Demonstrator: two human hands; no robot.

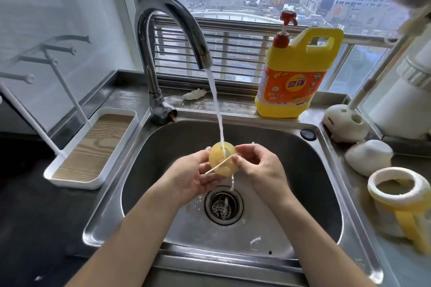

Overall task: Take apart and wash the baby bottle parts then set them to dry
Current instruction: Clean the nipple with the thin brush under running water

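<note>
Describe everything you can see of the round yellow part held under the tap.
The round yellow part looks translucent and rubbery, dome-shaped and wet. The left hand holds it over the sink, under the water stream. A thin pale straw lies across it, pinched by the right hand.

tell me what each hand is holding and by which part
The left hand holds the round yellow bottle part by its left edge; the right hand pinches the thin straw at its upper right end.
</note>
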